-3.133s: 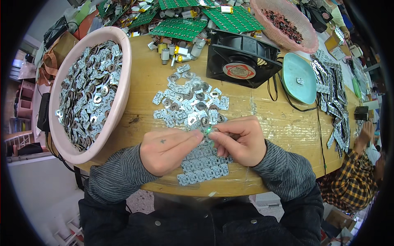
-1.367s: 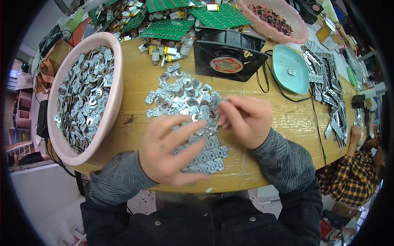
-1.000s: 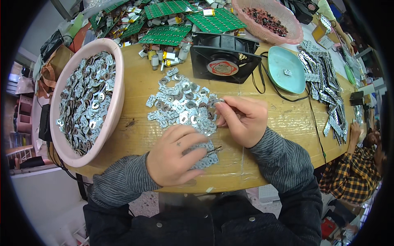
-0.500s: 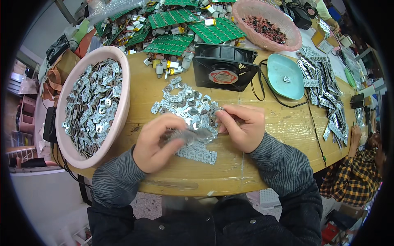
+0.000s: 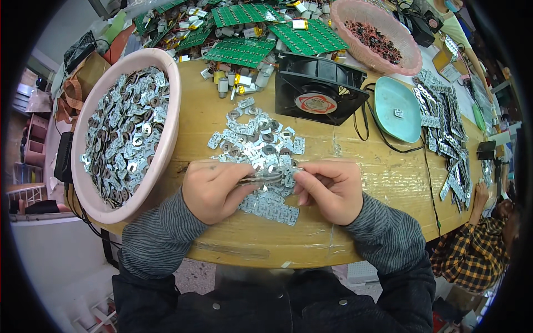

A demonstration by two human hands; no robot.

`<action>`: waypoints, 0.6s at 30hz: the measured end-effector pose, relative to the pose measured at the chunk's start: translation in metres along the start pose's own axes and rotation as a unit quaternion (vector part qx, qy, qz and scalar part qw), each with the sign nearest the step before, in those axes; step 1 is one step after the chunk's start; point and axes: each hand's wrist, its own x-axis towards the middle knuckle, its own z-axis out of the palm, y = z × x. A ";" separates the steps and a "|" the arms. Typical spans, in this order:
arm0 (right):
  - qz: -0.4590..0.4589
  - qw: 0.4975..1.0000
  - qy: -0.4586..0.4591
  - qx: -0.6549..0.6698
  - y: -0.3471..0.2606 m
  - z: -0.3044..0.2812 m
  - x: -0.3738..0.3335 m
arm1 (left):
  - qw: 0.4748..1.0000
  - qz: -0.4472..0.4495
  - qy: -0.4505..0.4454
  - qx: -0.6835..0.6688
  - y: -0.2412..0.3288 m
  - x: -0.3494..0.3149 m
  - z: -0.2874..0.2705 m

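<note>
Between my hands, above the table, is a thin strip of small circuit boards (image 5: 265, 178), slightly smeared by motion. Thumb and fingers of my left hand (image 5: 214, 188) are closed on its left end. My right hand (image 5: 331, 188) pinches the right end, where a small board (image 5: 288, 176) shows at the fingertips. Just beyond my hands lies a loose pile of small pale boards (image 5: 244, 130), some carrying dark round parts. Below the held strip, a flat joined panel of pale boards (image 5: 272, 211) rests on the table.
At left stands a pink tub (image 5: 173, 100) heaped with small boards. A black fan (image 5: 316, 89) sits behind the pile, beside a turquoise tray (image 5: 408, 130) holding one board. Farther back are green circuit panels (image 5: 244, 51), a pink basket (image 5: 413, 64) and stacked strips (image 5: 444, 127). Someone in plaid (image 5: 472, 250) sits at right.
My left hand has moved slightly, and the strip, strongly blurred before, now shows more clearly between both hands. The whole view has shifted a little; my right hand still pinches.
</note>
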 end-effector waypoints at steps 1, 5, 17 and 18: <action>0.005 1.000 0.002 0.001 0.000 0.001 -0.001 | 1.000 0.009 -0.005 0.003 0.001 0.000 -0.001; 0.003 0.999 -0.018 -0.028 0.002 -0.004 -0.001 | 0.998 0.056 0.002 0.022 -0.001 0.001 -0.002; -0.056 0.991 -0.061 -0.104 0.003 -0.013 0.005 | 0.996 0.079 0.016 0.031 -0.003 -0.003 0.000; -0.057 0.991 -0.056 -0.105 0.004 -0.013 0.005 | 0.996 0.080 0.016 0.031 -0.003 -0.002 0.000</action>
